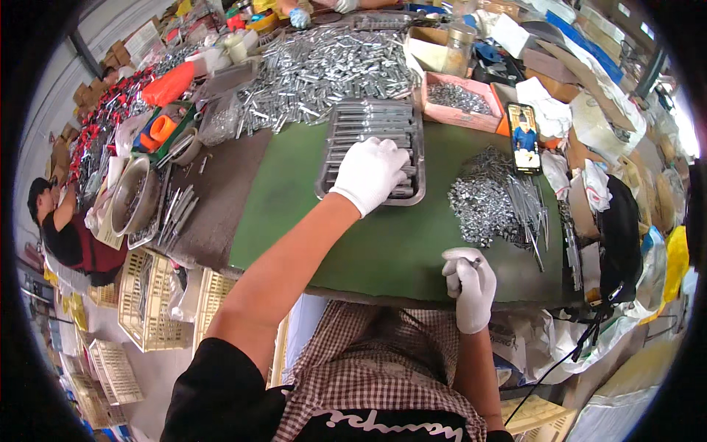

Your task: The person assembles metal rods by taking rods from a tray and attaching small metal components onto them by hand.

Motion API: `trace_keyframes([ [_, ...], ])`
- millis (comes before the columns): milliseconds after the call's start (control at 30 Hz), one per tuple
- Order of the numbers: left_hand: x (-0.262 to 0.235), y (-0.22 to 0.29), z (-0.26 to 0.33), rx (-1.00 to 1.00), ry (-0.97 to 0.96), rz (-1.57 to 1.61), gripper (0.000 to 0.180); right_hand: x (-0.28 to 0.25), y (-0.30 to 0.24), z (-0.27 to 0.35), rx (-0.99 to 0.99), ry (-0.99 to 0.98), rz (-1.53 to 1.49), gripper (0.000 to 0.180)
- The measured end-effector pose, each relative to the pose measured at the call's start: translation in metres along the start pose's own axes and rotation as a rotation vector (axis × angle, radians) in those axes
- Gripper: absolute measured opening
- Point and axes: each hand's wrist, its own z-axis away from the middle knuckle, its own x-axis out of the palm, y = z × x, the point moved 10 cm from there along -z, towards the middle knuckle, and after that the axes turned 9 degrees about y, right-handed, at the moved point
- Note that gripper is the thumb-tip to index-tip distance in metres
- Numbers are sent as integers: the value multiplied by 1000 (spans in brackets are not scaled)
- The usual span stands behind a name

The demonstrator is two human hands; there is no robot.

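My left hand (372, 173), in a white glove, reaches over a dark rectangular tray (417, 193). Its fingers are bent down among the grey metal rods (372, 121) lying crosswise in rows there; the fingertips are hidden, so what they grip cannot be made out. At the bench's front edge, my gloved right hand (471, 287) is curled. A small dark metal piece (477, 262) shows at its thumb and forefinger. Just beyond that hand lies a heap of small shiny metal parts (479, 210), with long thin metal rods (526, 210) beside it.
A large pile of metal pieces (331, 70) covers the bench's far side. A pink box (460, 110) of small parts and a lit phone (523, 138) stand at right. Metal bowl (135, 199) at left, yellow crates (147, 302) below. Another person (77, 228) sits left; gloved hands (300, 18) work at the far end.
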Motion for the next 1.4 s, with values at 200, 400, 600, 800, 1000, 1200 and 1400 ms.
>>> trace_keyframes([
  [200, 6, -3, 5, -27, -54, -21, 18, 2, 2, -1, -37, -48, -26, 23],
  [400, -35, -11, 16, -148, 176, 365, 25, 5, -16, 4, -105, -42, -44, 31],
  [600, -27, 105, 30, 173, -286, 368, 24, -13, -7, -1, 101, 165, 77, 43],
  [800, -47, 122, 52, 195, -176, 440, 22, -16, -7, 4, 209, 27, 194, 36],
  [1000, -46, 109, 67, 100, -126, 490, 28, -26, -6, 8, 201, 47, 368, 26],
  [1200, -46, 114, 72, 71, -95, 536, 25, -23, -13, 6, -21, 5, 471, 9],
  [1400, -44, 113, 73, 31, -40, 530, 21, -23, -22, 6, -79, -3, 577, 10],
])
